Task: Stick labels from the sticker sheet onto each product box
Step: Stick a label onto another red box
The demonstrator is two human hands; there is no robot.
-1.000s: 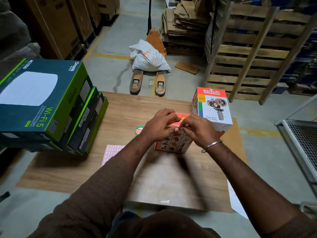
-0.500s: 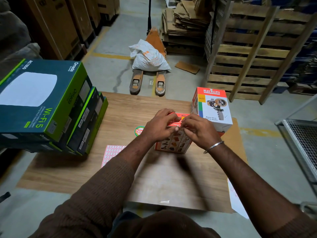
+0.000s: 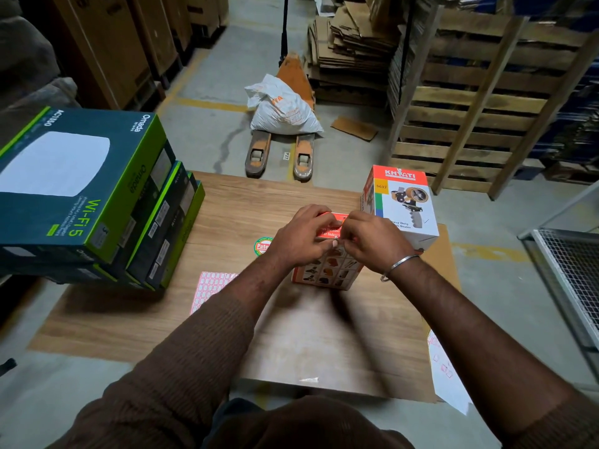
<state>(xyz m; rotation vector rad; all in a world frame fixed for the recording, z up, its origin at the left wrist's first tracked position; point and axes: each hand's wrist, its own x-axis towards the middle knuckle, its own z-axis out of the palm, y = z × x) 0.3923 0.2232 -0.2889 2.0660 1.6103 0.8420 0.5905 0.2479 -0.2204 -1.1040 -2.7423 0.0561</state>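
On the wooden board (image 3: 136,322), my left hand (image 3: 301,236) and right hand (image 3: 372,243) met over the orange box (image 3: 327,270), fingertips pinching together at its top; sticker sheet (image 3: 210,288) lay left.

Both arms reach forward, forearms converging. Left hand (image 3: 303,234) and right hand (image 3: 372,243) meet fingertip to fingertip, fingers curled, knuckles up. Brown sleeves pushed back; whether anything is pinched is unclear.

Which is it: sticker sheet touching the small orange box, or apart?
Apart. The head view shows bare wooden board between the sticker sheet and the small orange box; the left forearm crosses that gap.
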